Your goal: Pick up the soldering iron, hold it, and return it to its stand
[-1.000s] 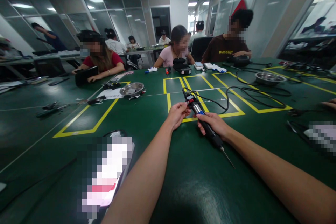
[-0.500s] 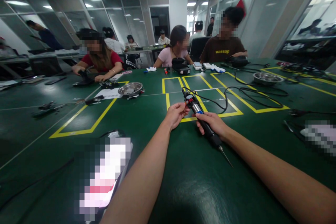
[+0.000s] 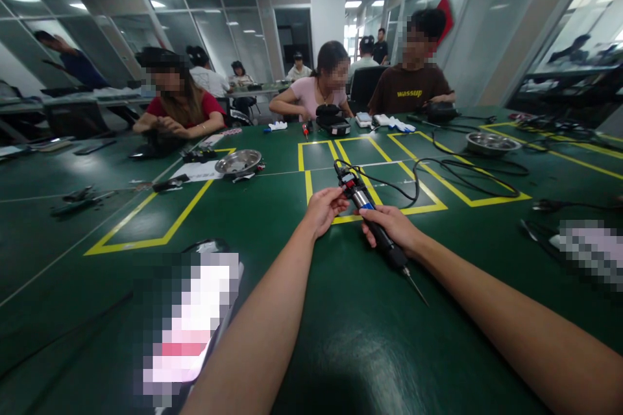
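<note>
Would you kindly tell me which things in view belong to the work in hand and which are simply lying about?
In use:
black cylindrical electric screwdriver with silver and blue bands, held by the right hand, left hand at its upper end
looped black cable

Apparently just lying about:
left round silvery metal bowl
right round silvery metal bowl
small red-and-black tool, far side

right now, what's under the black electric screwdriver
Around the black electric screwdriver, the green table shows beneath, with yellow tape running in behind it. Whatever lies directly behind its body and the right hand is covered.
</note>
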The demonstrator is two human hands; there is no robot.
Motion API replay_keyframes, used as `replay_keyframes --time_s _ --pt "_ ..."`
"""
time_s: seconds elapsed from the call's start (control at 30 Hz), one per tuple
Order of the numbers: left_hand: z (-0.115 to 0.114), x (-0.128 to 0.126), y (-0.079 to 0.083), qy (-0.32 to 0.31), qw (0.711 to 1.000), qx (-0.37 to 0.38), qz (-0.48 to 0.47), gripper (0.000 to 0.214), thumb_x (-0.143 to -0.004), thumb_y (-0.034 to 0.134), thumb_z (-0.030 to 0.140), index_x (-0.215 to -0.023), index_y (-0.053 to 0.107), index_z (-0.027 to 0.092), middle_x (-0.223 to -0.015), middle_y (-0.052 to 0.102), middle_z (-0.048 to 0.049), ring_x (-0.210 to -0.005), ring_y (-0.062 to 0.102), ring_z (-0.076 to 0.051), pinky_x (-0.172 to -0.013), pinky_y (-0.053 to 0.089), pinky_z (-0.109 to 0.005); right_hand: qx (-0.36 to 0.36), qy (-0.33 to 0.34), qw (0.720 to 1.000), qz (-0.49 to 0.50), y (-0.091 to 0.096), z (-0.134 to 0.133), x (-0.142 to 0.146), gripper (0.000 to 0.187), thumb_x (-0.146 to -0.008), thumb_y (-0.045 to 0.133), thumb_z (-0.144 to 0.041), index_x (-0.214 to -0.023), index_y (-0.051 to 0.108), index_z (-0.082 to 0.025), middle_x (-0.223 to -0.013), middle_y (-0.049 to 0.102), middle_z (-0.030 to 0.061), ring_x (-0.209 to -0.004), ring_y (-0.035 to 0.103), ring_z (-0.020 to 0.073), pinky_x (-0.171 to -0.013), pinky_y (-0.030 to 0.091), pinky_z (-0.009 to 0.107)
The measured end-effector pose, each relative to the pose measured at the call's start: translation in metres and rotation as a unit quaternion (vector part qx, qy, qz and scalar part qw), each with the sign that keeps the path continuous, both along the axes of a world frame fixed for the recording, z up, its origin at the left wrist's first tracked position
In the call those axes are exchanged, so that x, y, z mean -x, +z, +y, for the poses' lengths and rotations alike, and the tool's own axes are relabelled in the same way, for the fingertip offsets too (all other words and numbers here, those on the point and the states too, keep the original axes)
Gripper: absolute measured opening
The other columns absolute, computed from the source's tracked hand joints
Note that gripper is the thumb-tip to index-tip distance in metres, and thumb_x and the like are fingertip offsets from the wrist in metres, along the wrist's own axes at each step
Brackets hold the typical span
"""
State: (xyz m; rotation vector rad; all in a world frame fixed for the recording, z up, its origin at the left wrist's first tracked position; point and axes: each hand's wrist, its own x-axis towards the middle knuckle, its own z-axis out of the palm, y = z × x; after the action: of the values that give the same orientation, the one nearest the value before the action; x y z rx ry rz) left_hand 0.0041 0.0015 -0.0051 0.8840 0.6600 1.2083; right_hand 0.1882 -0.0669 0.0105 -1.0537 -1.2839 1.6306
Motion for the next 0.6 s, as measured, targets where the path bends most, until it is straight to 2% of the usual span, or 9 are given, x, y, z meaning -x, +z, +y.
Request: replay_keyframes --time_s 0.17,0.3,0.4,0.47,0.53,0.57,0.6 --pt "0.003 -0.007 -0.004 0.027 0.998 0.001 0.051 0.022 -0.08 0.073 0.026 -0.085 0.058 0.011 -0.068 0.064 -0.0039 -0.058 0.064 -0.012 -0.058 0.05 -0.022 0.014 -0.006 1.0 -0.018 0.003 0.001 0.005 0.03 -0.079 0.071 -0.042 -0.08 0.059 -0.014 -0.06 0.064 0.004 -0.043 0.058 0.0134 -0.043 0.049 0.025" --pt "0.003 -0.01 -0.003 0.044 0.996 -0.004 0.077 0.025 -0.082 0.071 0.029 -0.093 0.058 0.01 -0.087 0.067 -0.0091 -0.06 0.066 -0.012 -0.056 0.05 -0.023 0.048 -0.053 0.997 -0.033 0.007 0.011 -0.001 0.027 -0.077 0.075 -0.035 -0.084 0.06 -0.014 -0.07 0.067 0.0066 -0.046 0.059 0.0126 -0.041 0.049 0.024" --pt "0.002 -0.009 -0.001 0.049 0.996 0.009 0.068 0.023 -0.086 0.067 0.029 -0.094 0.056 0.011 -0.094 0.066 -0.0111 -0.064 0.067 -0.013 -0.06 0.051 -0.025 0.065 -0.105 0.99 -0.062 0.008 0.026 -0.022 0.025 -0.077 0.076 -0.032 -0.08 0.058 -0.015 -0.067 0.065 0.007 -0.046 0.057 0.0126 -0.041 0.051 0.025" --pt "0.002 -0.006 -0.001 0.042 0.998 0.012 0.053 0.017 -0.087 0.065 0.024 -0.093 0.056 0.011 -0.093 0.066 -0.0116 -0.069 0.069 -0.015 -0.065 0.053 -0.027 0.061 -0.139 0.982 -0.113 0.009 0.038 -0.047 0.024 -0.077 0.076 -0.031 -0.079 0.058 -0.015 -0.066 0.065 0.0075 -0.047 0.057 0.0135 -0.043 0.052 0.026" --pt "0.002 -0.004 -0.001 0.03 0.998 0.011 0.049 0.011 -0.088 0.062 0.017 -0.094 0.057 0.01 -0.09 0.067 -0.0122 -0.072 0.069 -0.016 -0.069 0.053 -0.029 0.037 -0.166 0.961 -0.216 0.013 0.052 -0.079 0.023 -0.077 0.074 -0.032 -0.079 0.06 -0.014 -0.066 0.066 0.0089 -0.05 0.059 0.0156 -0.046 0.052 0.028" --pt "0.002 -0.003 -0.002 0.025 0.998 0.011 0.051 0.01 -0.087 0.061 0.014 -0.094 0.057 0.009 -0.088 0.067 -0.0122 -0.073 0.07 -0.017 -0.07 0.053 -0.029 0.017 -0.182 0.938 -0.293 0.017 0.059 -0.097 0.024 -0.077 0.074 -0.033 -0.078 0.061 -0.014 -0.066 0.066 0.0095 -0.05 0.06 0.0168 -0.048 0.051 0.03" --pt "0.003 -0.002 -0.002 0.022 0.998 0.012 0.054 0.009 -0.087 0.061 0.012 -0.094 0.057 0.009 -0.087 0.067 -0.0121 -0.073 0.07 -0.017 -0.071 0.053 -0.03 -0.017 -0.194 0.904 -0.381 0.022 0.066 -0.114 0.025 -0.077 0.073 -0.036 -0.075 0.061 -0.014 -0.064 0.066 0.0101 -0.051 0.061 0.0179 -0.049 0.05 0.03"
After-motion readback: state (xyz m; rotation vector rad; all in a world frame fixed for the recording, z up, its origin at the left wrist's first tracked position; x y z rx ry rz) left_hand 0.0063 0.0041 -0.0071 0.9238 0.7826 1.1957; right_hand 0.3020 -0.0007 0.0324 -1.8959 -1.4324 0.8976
